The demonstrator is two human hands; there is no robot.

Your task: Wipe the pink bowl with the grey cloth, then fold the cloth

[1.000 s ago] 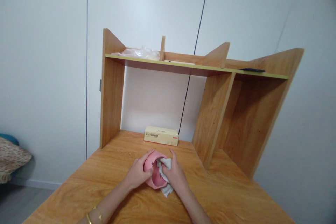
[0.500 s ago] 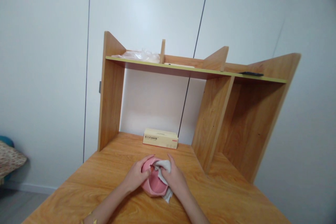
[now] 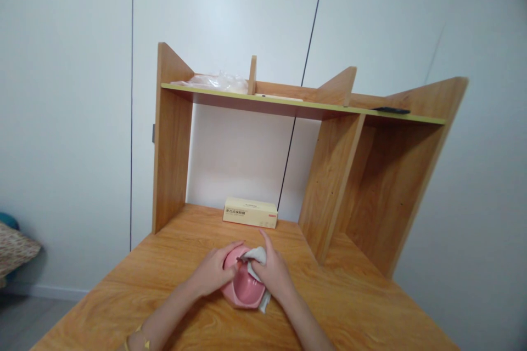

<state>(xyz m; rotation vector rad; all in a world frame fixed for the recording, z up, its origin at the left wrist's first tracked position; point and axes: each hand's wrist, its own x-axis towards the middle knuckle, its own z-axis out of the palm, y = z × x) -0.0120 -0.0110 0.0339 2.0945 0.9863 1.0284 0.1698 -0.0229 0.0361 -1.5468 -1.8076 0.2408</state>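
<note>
- Our left hand (image 3: 212, 274) clasps the pink bowl (image 3: 247, 292) from nine o'clock, thumb inside the rim; a gold bracelet (image 3: 146, 340) circles that wrist.
- Our right hand (image 3: 276, 274), at three o'clock on the bowl, holds a pale grey cloth (image 3: 258, 255) at the rim, index finger stretched toward twelve; one cloth end shows outside at four o'clock.
- The bowl is at six o'clock in our view, opening tilted toward us; we cannot tell whether it touches the wooden desk (image 3: 349, 307).
- At twelve o'clock beyond the bowl, a cream printed box (image 3: 250, 214) lies lengthwise on the desk.
- Farther back we see a wooden shelf unit (image 3: 171, 159), bearing a clear plastic bag (image 3: 218, 83) at eleven o'clock and a dark flat object (image 3: 392, 110) at two.
</note>
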